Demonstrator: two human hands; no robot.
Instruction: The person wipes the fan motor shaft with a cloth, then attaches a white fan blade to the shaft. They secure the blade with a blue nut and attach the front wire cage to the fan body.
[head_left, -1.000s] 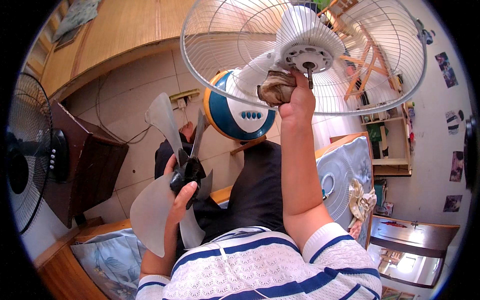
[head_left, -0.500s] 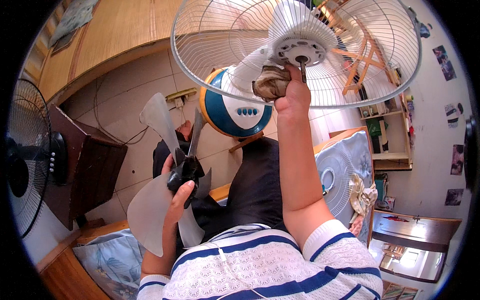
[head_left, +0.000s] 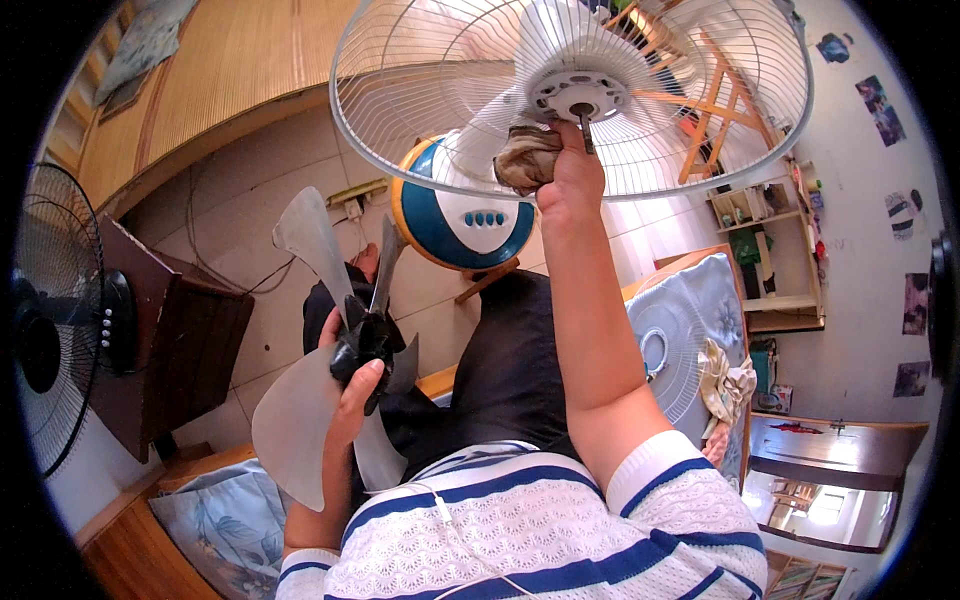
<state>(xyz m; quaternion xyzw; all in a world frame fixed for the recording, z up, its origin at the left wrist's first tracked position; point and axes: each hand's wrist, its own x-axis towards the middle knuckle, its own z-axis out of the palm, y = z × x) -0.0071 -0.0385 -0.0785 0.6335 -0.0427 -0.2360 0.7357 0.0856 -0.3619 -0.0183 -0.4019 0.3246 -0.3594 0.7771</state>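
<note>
the right grip (head_left: 573, 180) is closed around a crumpled, brown-stained cloth (head_left: 527, 160), right beside the metal shaft (head_left: 587, 137); whether the fingers touch the shaft, i cannot tell. the left grip (head_left: 350, 402) is curled around the black hub (head_left: 364, 345) of a loose fan blade, thumb toward the person and fingers on the far side. the hub's translucent grey blades (head_left: 298, 425) spread over the person's lap and the left forearm.

the shaft sticks out of a round white motor housing (head_left: 565, 92), with a wide wire guard (head_left: 650, 194) around it. below the guard sits the fan's teal and white base (head_left: 505, 225), edged in orange, with four blue buttons (head_left: 482, 219).

to the right, a second round guard (head_left: 682, 375) lies on pale blue fabric (head_left: 708, 285), a beige cloth (head_left: 722, 388) beside it. on the left, a black fan (head_left: 42, 345) stands by a dark brown cabinet (head_left: 180, 350). a power strip (head_left: 357, 190) lies on the tiled floor (head_left: 285, 335).
</note>
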